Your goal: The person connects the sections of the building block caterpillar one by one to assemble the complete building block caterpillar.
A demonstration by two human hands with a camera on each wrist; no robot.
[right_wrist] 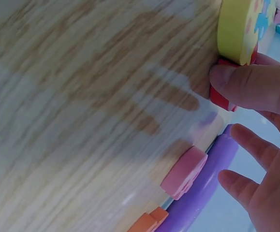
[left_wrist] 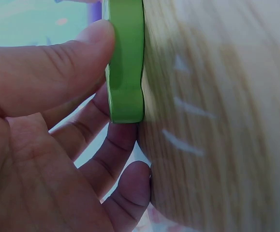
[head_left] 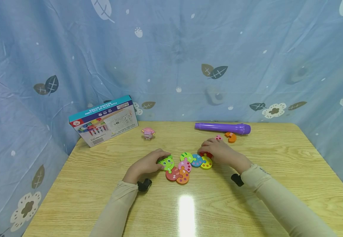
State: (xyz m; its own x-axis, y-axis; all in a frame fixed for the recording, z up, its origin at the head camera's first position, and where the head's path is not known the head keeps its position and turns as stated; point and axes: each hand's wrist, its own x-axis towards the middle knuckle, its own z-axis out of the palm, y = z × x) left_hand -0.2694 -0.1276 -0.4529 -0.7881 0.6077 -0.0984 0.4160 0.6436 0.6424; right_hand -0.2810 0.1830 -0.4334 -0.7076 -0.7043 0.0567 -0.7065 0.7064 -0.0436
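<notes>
Numbered caterpillar puzzle pieces lie joined in a winding row on the table. My left hand (head_left: 147, 163) holds the green caterpillar head piece (head_left: 167, 163) at the row's left end, thumb on one side and fingers round the other. Dark red (head_left: 172, 174), orange (head_left: 183, 178), pink (head_left: 184, 167), light green (head_left: 186, 157), blue (head_left: 197, 160) and yellow (head_left: 207, 163) pieces follow. At the right end, my right hand (head_left: 220, 152) pinches a red piece (right_wrist: 219, 98) against the yellow one; the hand partly hides it in the head view.
Beyond the right hand lie a loose pink piece (head_left: 219, 137) and an orange piece (head_left: 232, 137). Behind them is a purple toy microphone (head_left: 223, 128). A small pink figurine (head_left: 148, 133) and a bead-toy box (head_left: 109, 121) stand at the back left, before a blue curtain (head_left: 171, 59).
</notes>
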